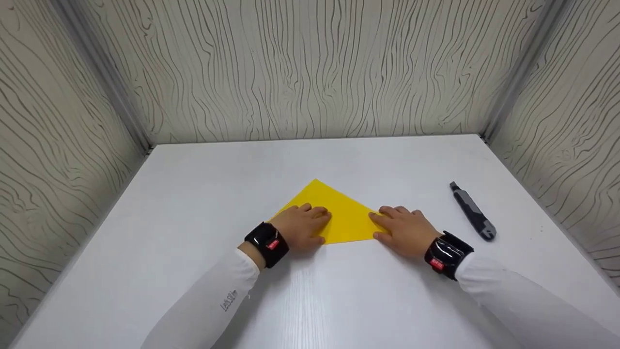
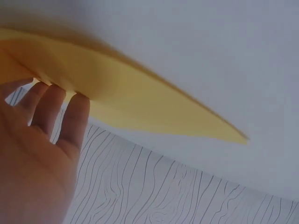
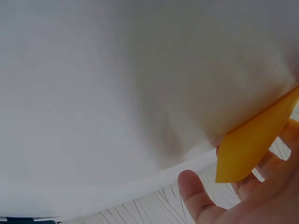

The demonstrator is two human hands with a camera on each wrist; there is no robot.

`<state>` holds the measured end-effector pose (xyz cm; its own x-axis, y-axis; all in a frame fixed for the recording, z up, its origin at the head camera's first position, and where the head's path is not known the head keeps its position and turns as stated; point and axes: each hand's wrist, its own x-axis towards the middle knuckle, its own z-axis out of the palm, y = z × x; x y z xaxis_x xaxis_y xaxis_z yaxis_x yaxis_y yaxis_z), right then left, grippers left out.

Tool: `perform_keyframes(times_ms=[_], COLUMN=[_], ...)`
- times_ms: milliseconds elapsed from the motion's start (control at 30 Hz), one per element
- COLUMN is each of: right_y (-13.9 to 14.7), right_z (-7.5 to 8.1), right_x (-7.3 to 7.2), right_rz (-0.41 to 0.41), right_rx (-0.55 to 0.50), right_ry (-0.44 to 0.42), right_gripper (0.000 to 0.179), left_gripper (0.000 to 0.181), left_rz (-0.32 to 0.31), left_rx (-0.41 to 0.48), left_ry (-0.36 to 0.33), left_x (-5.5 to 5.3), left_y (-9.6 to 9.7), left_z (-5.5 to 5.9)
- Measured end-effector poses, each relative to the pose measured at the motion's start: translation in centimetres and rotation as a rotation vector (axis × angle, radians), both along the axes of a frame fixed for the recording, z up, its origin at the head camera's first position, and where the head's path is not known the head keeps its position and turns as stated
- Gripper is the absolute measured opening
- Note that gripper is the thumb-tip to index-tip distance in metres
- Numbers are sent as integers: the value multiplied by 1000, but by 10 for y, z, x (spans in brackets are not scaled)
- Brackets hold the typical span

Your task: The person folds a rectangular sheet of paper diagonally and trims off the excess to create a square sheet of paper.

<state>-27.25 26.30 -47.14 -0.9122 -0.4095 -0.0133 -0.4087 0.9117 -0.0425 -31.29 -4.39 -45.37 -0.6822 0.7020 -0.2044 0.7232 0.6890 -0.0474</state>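
A sheet of yellow paper (image 1: 351, 220), folded into a triangle, lies on the white table with its peak pointing away from me. My left hand (image 1: 301, 227) rests over its left part, fingers extended and fingertips touching the paper. In the left wrist view those fingertips meet the yellow paper (image 2: 140, 102), and a long corner reaches out beyond them. At the right corner, my right hand (image 1: 407, 231) lies with its fingers on the paper. The right wrist view shows the yellow corner (image 3: 247, 149) under those fingers, with the thumb (image 3: 191, 186) apart from it.
A grey and black utility knife (image 1: 473, 212) lies on the table to the right, beyond my right wrist. Wood-grain panels (image 1: 310, 72) enclose the white table (image 1: 203, 179) at the back and both sides.
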Motion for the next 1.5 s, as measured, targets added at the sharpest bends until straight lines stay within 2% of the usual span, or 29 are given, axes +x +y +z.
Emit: perform_keyframes(times_ms=[400, 567, 767, 1000, 1233, 1500], right_y=[11, 13, 18, 24, 32, 43], right_z=[0, 1, -2, 0, 0, 0], right_x=[-5, -5, -8, -11, -16, -19], right_rz=[57, 52, 34, 56, 77, 109], right_rx=[-33, -79, -103, -101, -108, -136], right_ry=[-29, -39, -49, -67, -115, -180], right_gripper=[58, 58, 60, 60, 59, 55], left_gripper=[67, 66, 66, 66, 67, 68], left_rz=[37, 37, 76, 86, 66, 75], left_rx=[49, 57, 70, 74, 88, 116], left_ry=[-154, -166, -162, -209, -243, -336], left_x=[1, 0, 2, -1, -3, -7], left_y=[-18, -21, -25, -31, -36, -41], left_z=[-2, -1, 2, 4, 6, 10])
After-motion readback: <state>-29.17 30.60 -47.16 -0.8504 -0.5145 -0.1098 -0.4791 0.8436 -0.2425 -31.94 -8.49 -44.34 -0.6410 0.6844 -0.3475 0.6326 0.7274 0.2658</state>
